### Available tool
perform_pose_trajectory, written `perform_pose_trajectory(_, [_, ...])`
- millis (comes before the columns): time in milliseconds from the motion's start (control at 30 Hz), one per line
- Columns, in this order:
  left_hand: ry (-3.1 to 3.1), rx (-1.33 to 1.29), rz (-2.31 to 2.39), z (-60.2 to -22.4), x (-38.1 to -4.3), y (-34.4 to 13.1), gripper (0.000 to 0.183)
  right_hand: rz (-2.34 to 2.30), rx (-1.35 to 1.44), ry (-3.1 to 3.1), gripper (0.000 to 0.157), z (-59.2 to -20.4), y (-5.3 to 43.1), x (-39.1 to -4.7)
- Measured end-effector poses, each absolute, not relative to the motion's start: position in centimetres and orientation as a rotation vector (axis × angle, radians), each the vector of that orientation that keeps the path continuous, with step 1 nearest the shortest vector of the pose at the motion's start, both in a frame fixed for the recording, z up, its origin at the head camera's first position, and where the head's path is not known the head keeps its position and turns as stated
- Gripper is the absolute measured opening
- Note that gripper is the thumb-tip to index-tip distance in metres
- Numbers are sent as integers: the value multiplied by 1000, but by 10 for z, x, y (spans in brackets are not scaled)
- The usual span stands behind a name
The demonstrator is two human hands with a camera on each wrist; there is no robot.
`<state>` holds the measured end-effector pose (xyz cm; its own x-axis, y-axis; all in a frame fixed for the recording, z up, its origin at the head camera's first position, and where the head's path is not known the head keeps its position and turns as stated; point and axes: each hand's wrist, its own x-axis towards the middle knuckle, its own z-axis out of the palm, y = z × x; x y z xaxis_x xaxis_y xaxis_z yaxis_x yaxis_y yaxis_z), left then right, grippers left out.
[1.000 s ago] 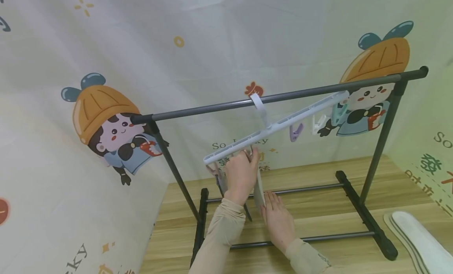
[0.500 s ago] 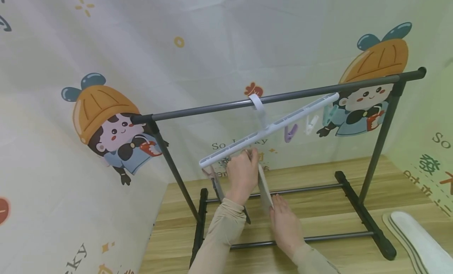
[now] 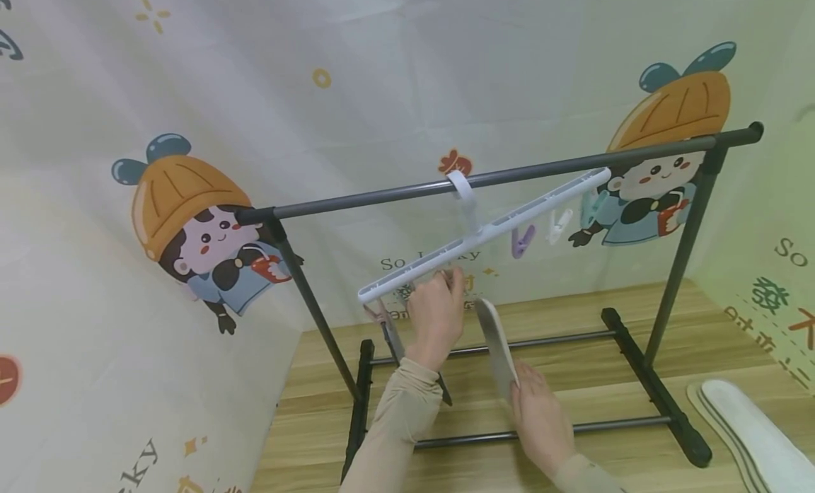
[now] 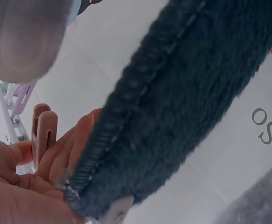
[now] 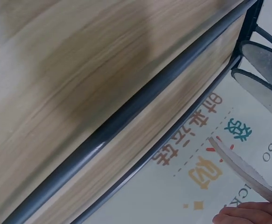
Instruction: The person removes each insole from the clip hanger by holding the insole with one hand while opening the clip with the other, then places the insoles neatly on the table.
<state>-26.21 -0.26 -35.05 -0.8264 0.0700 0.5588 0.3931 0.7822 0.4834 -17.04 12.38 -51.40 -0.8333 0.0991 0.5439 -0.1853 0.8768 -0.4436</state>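
Observation:
My left hand (image 3: 436,316) is raised under the left half of a pale blue clip hanger (image 3: 484,237). In the left wrist view its thumb and fingers pinch a pink clothespin (image 4: 46,133). A dark fuzzy insole (image 4: 173,102) hangs close to that hand and hides part of its fingers. My right hand (image 3: 541,415) holds a grey-white insole (image 3: 498,341) by its lower part, tilted, its upper end apart from the left hand. Purple (image 3: 522,242), white (image 3: 560,226) and teal (image 3: 593,206) clothespins hang along the hanger's right half.
The hanger hooks over the top bar (image 3: 382,194) of a dark metal rack standing on a wood-grain surface (image 3: 573,380). Low bars cross beneath my hands. Several pale insoles (image 3: 758,436) lie stacked at right. A printed cloth (image 3: 382,76) forms the backdrop.
My right hand has drawn the insole right and down, away from my left hand. The hanger has shifted slightly left. My left hand stays nearly where it was.

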Motion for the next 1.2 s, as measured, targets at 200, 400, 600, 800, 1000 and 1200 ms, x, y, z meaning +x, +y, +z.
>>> perform_pose_trajectory(200, [-2478,-347,-831,-352,-262,-4,50,658,31,-2452,35,-517,133,-162])
perform_pose_trajectory(400, [-2504,-352,-857,-353,-262,-6,51,660,38,-2420,35,-518,138,-154])
perform_pose_trajectory(600, [-2541,-364,-856,-352,-262,-9,55,672,22,-2443,35,-516,140,-146])
perform_pose_trajectory(800, [-2535,-430,-921,-353,-259,-12,55,702,12,-2411,35,-515,142,-141])
perform_pose_trajectory(1000, [-2489,-465,-922,-358,-248,-18,56,808,7,-2432,36,-515,145,-135])
perform_pose_trajectory(1200, [-2489,-492,-952,-373,-232,-26,53,894,-12,-2446,39,-515,150,-130])
